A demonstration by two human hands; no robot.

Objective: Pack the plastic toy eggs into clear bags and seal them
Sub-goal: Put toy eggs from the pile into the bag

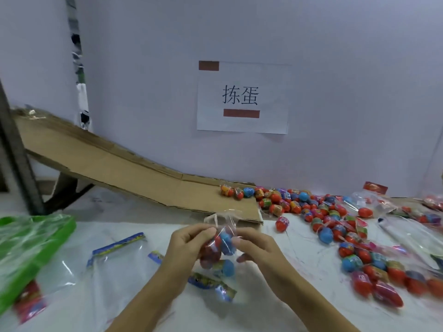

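Sealing step: left hand (189,238) and right hand (254,245) pinch the neck of the clear bag (221,243) of eggs above the bench (275,271); gather the film tightly before closing.

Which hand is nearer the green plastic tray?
Left. The left hand is on the tray's side of the clear egg bag; the right hand is beyond it.

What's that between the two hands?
In the head view, a clear plastic bag of red and blue toy eggs sits between the left hand and right hand; both hold it.
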